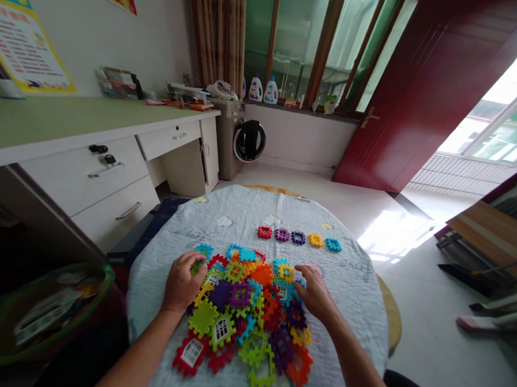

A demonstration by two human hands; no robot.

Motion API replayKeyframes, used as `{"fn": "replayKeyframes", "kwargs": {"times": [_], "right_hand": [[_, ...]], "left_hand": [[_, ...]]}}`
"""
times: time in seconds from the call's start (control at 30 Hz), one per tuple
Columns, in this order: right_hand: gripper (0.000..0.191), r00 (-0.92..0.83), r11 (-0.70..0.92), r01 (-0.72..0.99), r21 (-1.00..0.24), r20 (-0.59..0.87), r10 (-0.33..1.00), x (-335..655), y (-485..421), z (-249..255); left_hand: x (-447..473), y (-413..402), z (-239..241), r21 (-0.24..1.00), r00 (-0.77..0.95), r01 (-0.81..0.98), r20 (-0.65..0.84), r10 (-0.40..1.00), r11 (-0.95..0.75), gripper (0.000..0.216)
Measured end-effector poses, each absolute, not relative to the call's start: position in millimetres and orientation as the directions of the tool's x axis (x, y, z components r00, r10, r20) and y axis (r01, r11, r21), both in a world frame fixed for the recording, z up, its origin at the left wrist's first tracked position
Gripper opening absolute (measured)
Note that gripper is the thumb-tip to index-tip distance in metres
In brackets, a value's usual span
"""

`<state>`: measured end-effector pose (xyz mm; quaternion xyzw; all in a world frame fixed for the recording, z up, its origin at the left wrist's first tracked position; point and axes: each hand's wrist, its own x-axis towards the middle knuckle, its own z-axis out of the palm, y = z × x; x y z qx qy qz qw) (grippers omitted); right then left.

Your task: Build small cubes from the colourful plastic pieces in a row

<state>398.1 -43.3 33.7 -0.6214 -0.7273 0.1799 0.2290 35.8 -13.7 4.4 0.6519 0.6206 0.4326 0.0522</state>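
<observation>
A heap of interlocking plastic building blocks, flat squares with notched edges in several colours, lies on the cloth-covered table. My left hand rests at the heap's left edge, fingers curved and thumb apart, beside a green block. At the right edge is my right hand, its index finger and thumb spread near a yellow window block and blue blocks. Beyond the heap runs a spaced row: a red block, a purple window block, a dark purple block, a yellow block and a blue block.
A pale blue cloth covers the round table. To the left are a desk with drawers and a green-rimmed basket. A washing machine with its door ajar and a red door stand farther back.
</observation>
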Motion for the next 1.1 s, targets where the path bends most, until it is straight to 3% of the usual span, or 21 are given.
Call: {"fn": "replayKeyframes", "kwargs": {"times": [0.17,0.27,0.53,0.73,1.0,1.1], "right_hand": [[0.065,-0.182,0.231,0.835,-0.5,0.146,0.972,387,-40,22],[0.07,-0.202,0.243,0.832,-0.499,0.136,0.97,385,-38,22],[0.049,-0.163,0.261,0.764,-0.59,0.215,0.963,405,-36,25],[0.033,-0.021,0.144,0.863,-0.484,0.25,0.968,413,-28,28],[0.035,-0.229,0.271,0.848,-0.456,0.146,0.962,397,-30,34],[0.031,-0.222,0.254,0.866,-0.431,0.124,0.967,400,-33,33]], "left_hand": [[35,-14,5,0.607,-0.139,0.761,0.496,0.857,-0.228,0.022],[36,-15,6,0.608,-0.134,0.76,0.492,0.861,-0.229,0.022],[36,-14,6,0.611,-0.139,0.763,0.475,0.869,-0.212,0.023],[34,-13,5,0.619,-0.145,0.756,0.475,0.868,-0.212,0.024],[30,-13,2,0.644,-0.16,0.735,0.472,0.867,-0.214,0.029],[29,-13,3,0.654,-0.161,0.725,0.468,0.869,-0.217,0.029]]}}
